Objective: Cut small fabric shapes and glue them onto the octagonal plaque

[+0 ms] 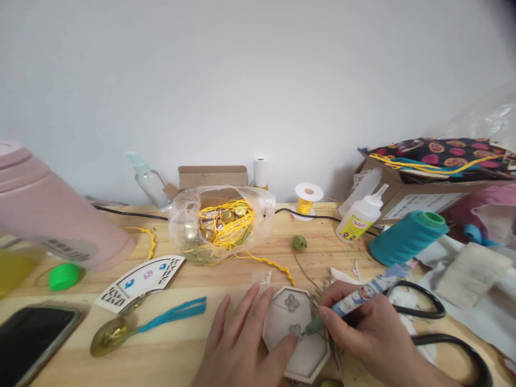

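Note:
My right hand (363,328) is closed around a marker (363,295) with a white and blue patterned barrel. Its green tip end touches or hovers just over a small flower shape on a pale octagonal wooden piece (308,357). My left hand (245,344) lies with its fingers spread along the left side of the octagon, and its thumb rests on the piece near that lower flower (296,330). A second grey flower (292,302) sits higher on the octagon. Black-handled scissors (419,307) lie to the right, partly behind my right hand.
A fan-shaped piece (141,282), a blue tassel (173,313) and a phone (36,341) lie left. Behind stand a plastic bag of yellow cord (226,223), a wire spool (308,200), a glue bottle (360,217), a teal thread cone (407,236) and a pink bottle (52,209).

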Available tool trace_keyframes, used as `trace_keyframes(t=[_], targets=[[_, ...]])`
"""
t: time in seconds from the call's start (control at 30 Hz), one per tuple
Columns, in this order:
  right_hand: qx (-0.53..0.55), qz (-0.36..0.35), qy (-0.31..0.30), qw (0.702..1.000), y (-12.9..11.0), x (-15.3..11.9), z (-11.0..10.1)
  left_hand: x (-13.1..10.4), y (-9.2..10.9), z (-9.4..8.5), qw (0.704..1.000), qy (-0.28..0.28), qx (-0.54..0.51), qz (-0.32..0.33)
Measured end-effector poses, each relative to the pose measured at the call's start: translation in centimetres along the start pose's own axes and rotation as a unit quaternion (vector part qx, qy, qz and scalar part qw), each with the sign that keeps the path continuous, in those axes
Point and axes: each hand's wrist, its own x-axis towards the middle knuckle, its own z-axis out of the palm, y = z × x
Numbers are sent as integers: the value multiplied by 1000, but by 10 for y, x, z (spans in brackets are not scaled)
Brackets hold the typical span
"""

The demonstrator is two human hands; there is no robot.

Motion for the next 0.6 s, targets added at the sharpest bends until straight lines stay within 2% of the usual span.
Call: trace_keyframes(t=[0.27, 0.6], targets=[[14, 21, -2, 1000, -3, 2, 1, -3, 0, 3, 1000, 8, -7, 1], [-4, 11, -11, 1000, -3, 2, 1, -1, 0, 2, 1000, 8, 1, -6]])
